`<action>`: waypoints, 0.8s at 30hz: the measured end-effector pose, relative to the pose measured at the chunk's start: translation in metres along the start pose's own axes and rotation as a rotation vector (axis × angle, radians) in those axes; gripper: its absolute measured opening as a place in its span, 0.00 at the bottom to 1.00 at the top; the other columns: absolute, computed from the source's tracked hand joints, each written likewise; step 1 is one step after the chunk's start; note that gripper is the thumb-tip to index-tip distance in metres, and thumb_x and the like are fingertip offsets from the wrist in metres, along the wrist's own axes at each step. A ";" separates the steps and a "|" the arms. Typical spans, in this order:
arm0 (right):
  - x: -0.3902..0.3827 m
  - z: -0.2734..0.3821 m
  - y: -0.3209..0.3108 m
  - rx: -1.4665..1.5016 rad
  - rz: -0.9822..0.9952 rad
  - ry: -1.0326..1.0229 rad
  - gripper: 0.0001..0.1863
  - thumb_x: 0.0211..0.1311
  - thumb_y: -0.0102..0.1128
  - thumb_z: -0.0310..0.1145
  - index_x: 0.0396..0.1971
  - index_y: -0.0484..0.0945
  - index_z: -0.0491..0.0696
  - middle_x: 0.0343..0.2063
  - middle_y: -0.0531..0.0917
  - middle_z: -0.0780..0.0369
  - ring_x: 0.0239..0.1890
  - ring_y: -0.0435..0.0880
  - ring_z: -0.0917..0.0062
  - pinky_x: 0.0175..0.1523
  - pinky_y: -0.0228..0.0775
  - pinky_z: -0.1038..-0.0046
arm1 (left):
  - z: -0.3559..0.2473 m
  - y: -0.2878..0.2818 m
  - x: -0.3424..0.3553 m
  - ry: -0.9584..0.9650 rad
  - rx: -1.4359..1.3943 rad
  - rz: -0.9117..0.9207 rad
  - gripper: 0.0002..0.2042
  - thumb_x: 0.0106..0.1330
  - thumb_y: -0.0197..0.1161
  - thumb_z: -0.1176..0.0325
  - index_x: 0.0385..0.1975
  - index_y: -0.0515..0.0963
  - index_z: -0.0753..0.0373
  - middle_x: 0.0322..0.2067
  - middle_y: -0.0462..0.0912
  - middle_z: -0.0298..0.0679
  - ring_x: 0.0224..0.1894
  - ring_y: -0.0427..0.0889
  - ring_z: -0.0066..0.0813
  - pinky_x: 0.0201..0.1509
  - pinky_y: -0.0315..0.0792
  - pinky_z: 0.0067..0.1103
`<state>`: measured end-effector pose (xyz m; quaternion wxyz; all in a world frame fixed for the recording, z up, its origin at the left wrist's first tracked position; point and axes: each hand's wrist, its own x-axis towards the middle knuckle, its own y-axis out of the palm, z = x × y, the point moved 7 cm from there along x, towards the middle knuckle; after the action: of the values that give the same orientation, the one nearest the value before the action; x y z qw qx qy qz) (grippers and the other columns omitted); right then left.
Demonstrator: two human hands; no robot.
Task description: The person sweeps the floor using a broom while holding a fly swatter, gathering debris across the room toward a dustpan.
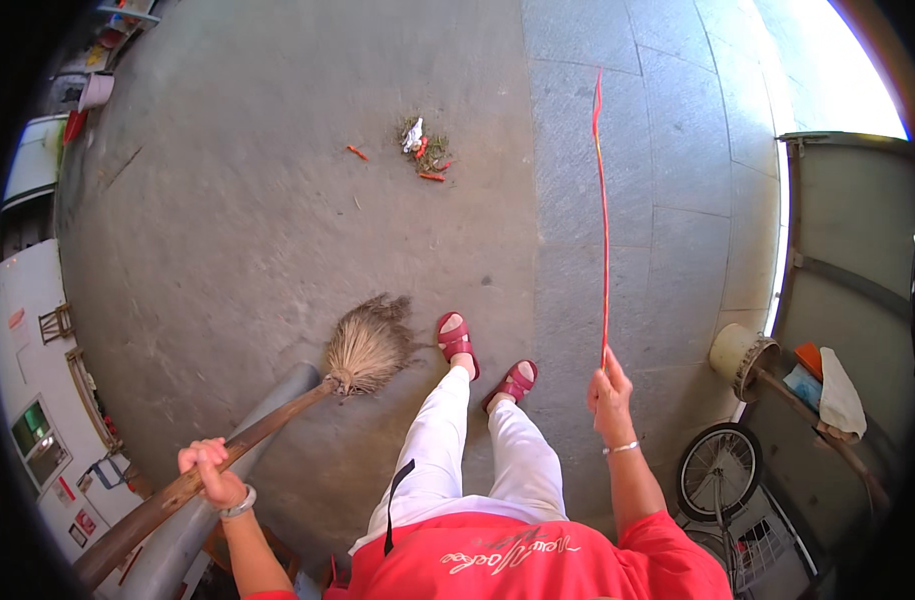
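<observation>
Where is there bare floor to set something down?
Floor lies open left of the debris pile, nearly so between pile and sandals. It is crowded lower right, around the bicycle wheel and bucket, and lower left, around the broom and left hand.

Scene bright overall, daylight. Strongest light upper right: opening (843, 55) blown out to flat white, colour fringing along the rim there. Paving (678, 130) nearby pale with bluish sheen; floor (238, 200) greyer, fairly even. Panel (863, 215) at right much dimmer. Shadows soft, faint. Heavy fisheye: black corners, straight edges bowed, left-rim stuff squeezed and soft. Centre reasonably sharp; debris (433, 155) small, fine detail mushy.
</observation>
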<state>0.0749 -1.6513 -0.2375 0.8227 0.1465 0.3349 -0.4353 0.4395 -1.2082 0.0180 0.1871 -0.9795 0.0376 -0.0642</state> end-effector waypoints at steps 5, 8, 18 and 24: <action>-0.086 0.017 -0.012 -0.014 -0.031 0.117 0.21 0.62 0.51 0.37 0.53 0.67 0.45 0.11 0.67 0.70 0.09 0.61 0.89 0.12 0.51 0.84 | -0.003 0.009 -0.002 0.013 0.026 0.025 0.06 0.58 0.49 0.73 0.22 0.61 0.61 0.17 0.66 0.35 0.22 0.65 0.22 0.38 0.68 0.25; -0.126 -0.019 -0.045 -0.041 -0.150 0.273 0.10 0.61 0.50 0.35 0.32 0.75 0.44 0.10 0.68 0.69 0.07 0.61 0.87 0.10 0.50 0.83 | 0.000 0.008 -0.004 -0.013 -0.012 0.016 0.04 0.58 0.51 0.75 0.24 0.64 0.62 0.20 0.69 0.36 0.24 0.69 0.22 0.35 0.70 0.22; -0.223 -0.026 -0.102 -0.246 -0.167 0.263 0.09 0.55 0.52 0.29 0.17 0.71 0.44 0.10 0.67 0.70 0.10 0.63 0.87 0.15 0.53 0.81 | 0.019 -0.002 -0.026 -0.049 0.112 -0.013 0.07 0.56 0.56 0.74 0.21 0.65 0.61 0.16 0.71 0.32 0.21 0.69 0.18 0.27 0.66 0.19; -0.237 -0.021 -0.131 -0.358 -0.185 0.093 0.09 0.54 0.54 0.30 0.19 0.75 0.41 0.10 0.71 0.67 0.11 0.67 0.86 0.16 0.57 0.80 | 0.034 -0.003 -0.036 -0.023 0.166 -0.047 0.10 0.53 0.60 0.73 0.18 0.64 0.62 0.14 0.66 0.29 0.19 0.64 0.18 0.25 0.63 0.20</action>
<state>-0.1346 -1.5698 -0.0852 0.7758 -0.0135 0.4568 -0.4352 0.4090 -1.1896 -0.0167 0.2664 -0.9619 0.0072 -0.0602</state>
